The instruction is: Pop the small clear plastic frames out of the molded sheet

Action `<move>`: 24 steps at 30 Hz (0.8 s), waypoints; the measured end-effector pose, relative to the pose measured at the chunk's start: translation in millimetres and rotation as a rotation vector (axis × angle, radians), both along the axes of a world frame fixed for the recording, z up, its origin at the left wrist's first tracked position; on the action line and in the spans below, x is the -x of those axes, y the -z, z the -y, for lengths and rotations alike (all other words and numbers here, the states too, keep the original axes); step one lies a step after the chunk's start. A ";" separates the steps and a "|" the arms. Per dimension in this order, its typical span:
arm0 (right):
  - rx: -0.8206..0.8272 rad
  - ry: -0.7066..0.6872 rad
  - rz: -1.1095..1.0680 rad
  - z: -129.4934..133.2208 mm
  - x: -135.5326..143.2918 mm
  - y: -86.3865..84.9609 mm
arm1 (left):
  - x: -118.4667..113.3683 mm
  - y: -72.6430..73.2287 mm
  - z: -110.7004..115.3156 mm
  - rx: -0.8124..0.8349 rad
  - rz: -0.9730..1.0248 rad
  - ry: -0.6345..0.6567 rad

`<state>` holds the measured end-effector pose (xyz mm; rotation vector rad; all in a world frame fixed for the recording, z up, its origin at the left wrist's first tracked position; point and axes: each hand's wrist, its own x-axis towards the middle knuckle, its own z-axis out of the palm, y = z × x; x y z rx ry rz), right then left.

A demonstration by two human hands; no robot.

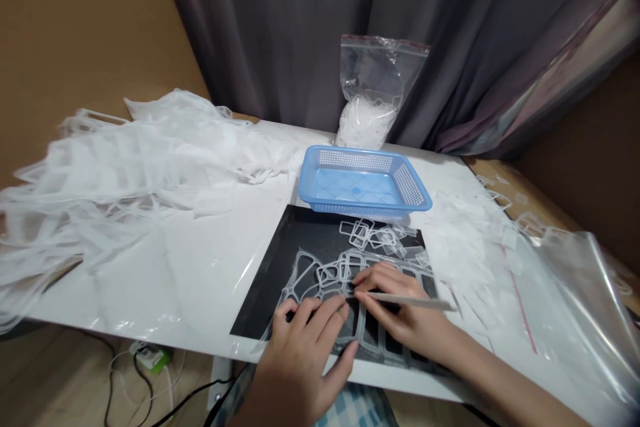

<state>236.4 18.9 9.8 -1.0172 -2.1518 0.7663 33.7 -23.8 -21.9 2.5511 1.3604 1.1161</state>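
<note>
A black mat [270, 273] lies on the white table, with a sheet of translucent frame shapes [361, 327] on it. My left hand [307, 347] rests on the sheet's left part, palm down, its fingers spread and nothing in them. My right hand [400, 300] pinches a thin, pale, pointed tool [415, 300], whose tip is at the sheet beside my left fingertips. Small loose rectangular frames [370, 235] lie in a pile at the mat's far edge, just beyond my right hand.
Behind the mat stands a blue basket [357, 187], and beyond it a zip bag [367, 120] of white pieces. White sheets [150, 153] are heaped at the left. Translucent scraps [465, 240] and a plastic bag [570, 300] lie at the right.
</note>
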 end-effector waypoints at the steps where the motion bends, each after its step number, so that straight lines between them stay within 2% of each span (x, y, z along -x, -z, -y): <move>1: -0.005 -0.008 0.005 -0.4 -1.0 0.8 | -0.1 0.1 -0.2 0.001 -0.002 0.003; 6: -0.079 -0.068 0.062 -3.6 -2.8 2.7 | -0.5 0.3 -1.4 -0.009 0.002 0.008; 10: -0.201 -0.012 0.036 -9.0 -8.6 1.0 | -0.1 -0.2 -1.7 -0.016 0.012 0.020; 12: -0.271 0.085 0.020 -13.0 -16.6 -1.3 | 0.0 -0.9 -1.3 0.008 0.015 0.015; 17: -0.383 0.472 0.002 -20.6 -39.6 -8.8 | -0.2 -1.7 -0.3 0.016 0.014 0.011; 24: -0.479 0.749 -0.016 -24.0 -54.8 -16.1 | 0.7 1.5 -0.4 0.001 0.009 0.010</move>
